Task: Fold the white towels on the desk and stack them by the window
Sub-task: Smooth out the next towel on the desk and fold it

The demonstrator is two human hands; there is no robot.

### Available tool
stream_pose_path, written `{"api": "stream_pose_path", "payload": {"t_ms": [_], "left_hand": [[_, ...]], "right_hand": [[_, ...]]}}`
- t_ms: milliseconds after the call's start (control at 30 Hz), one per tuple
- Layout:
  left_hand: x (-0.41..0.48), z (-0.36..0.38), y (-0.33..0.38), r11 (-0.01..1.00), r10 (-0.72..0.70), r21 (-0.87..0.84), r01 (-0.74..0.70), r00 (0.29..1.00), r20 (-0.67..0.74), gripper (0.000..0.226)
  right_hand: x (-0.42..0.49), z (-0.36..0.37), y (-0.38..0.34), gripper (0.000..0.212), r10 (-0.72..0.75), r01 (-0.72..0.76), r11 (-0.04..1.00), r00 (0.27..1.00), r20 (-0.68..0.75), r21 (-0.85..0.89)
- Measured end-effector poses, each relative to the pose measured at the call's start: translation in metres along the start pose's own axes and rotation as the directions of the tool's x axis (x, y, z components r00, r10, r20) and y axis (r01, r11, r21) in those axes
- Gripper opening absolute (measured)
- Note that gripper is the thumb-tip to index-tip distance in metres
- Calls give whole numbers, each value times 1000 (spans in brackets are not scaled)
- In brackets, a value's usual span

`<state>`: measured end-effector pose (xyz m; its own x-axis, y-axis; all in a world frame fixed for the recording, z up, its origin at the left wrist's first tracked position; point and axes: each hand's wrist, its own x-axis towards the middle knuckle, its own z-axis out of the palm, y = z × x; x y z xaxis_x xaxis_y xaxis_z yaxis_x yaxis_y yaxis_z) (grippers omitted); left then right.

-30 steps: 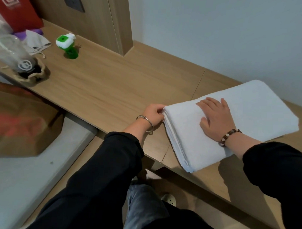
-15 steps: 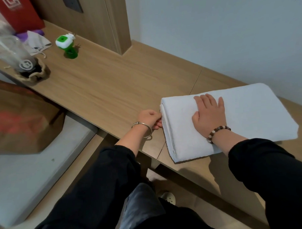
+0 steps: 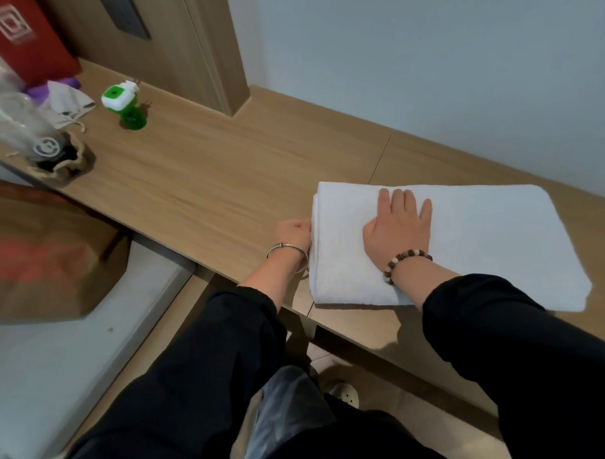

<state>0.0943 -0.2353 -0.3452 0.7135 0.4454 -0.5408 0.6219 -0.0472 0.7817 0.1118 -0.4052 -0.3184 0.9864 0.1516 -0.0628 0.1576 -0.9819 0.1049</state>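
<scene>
Towel (image 3: 483, 243) is folded to a flat rectangle on the worktop (image 3: 207, 184), at about 4 o'clock in the view. Its near-left corner sits just beside the worktop's front edge.

Right hand (image 3: 399, 229): grip apart, palm down and fingers straight, pressing the towel's left half.
Left hand (image 3: 292, 233): at the towel's 9 o'clock edge, knuckles against the stacked layers. The fingertips are hidden by the fold, so I can't tell whether that grip is pinching the edge or just butted against it.

My read is that they're squaring or flattening the fold, with the carry to the window to follow. No window is in view, so the stack spot is unknown.

Risks from here:
- Lifting by the 9 o'clock edge only would let the layers fan open and the far end sag, which undoes the fold.
- A push toward 6 o'clock could take the near-left corner over the front edge, and the towel would drag off to the floor.
- Uneven palm pressure could skew the top layer against the lower ones.
- A sweep toward 10 o'clock could hit the green bottle (image 3: 123, 103), though it's well apart, so that's unlikely.
</scene>
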Motion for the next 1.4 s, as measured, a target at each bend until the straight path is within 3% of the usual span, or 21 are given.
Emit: {"api": "stream_pose_path", "payload": {"t_ms": [100, 167, 367, 500, 700, 833, 1000, 1067, 1200, 1400], "left_hand": [[-11, 1, 4, 999, 49, -6, -49, 999, 3, 35], [-24, 4, 5, 986, 167, 22, -166, 984, -55, 21], [-46, 21, 12, 962, 243, 150, -227, 965, -101, 44], [-42, 16, 9, 948, 276, 193, -253, 955, -104, 40], [-36, 10, 5, 954, 299, 21, -298, 950, -95, 43], [-26, -2, -4, 981, 170, -97, -168, 985, 10, 48], [-17, -9, 27, 940, 268, 201, -277, 961, 71, 33], [-13, -1, 46, 936, 272, 228, -267, 962, 13, 30], [-1, 17, 64, 952, 240, 217, -216, 967, -88, 45], [17, 11, 54, 911, 319, 302, -282, 945, -78, 48]], "right_hand": [[-1, -2, 0, 58, 7, -7, 1000, 1000, 13, 1], [-1, -3, 0, 58, 7, -7, 1000, 1000, 21, 6], [-3, -7, 1, 58, 8, -9, 999, 1000, 31, 36], [-3, -8, -1, 60, 15, -24, 989, 998, 63, 146], [-3, -9, 14, 55, -105, 98, 963, 994, 11, 252], [-9, -4, 32, 57, -28, 27, 980, 1000, 6, 195], [-9, 1, 26, 63, -42, 38, 997, 997, 66, 62], [-8, 1, 23, 64, -43, 41, 999, 997, 71, 25], [-8, 3, 23, 63, -40, 40, 999, 997, 73, 6], [-9, 1, 21, 61, -52, 47, 996, 997, 54, 77]]}}
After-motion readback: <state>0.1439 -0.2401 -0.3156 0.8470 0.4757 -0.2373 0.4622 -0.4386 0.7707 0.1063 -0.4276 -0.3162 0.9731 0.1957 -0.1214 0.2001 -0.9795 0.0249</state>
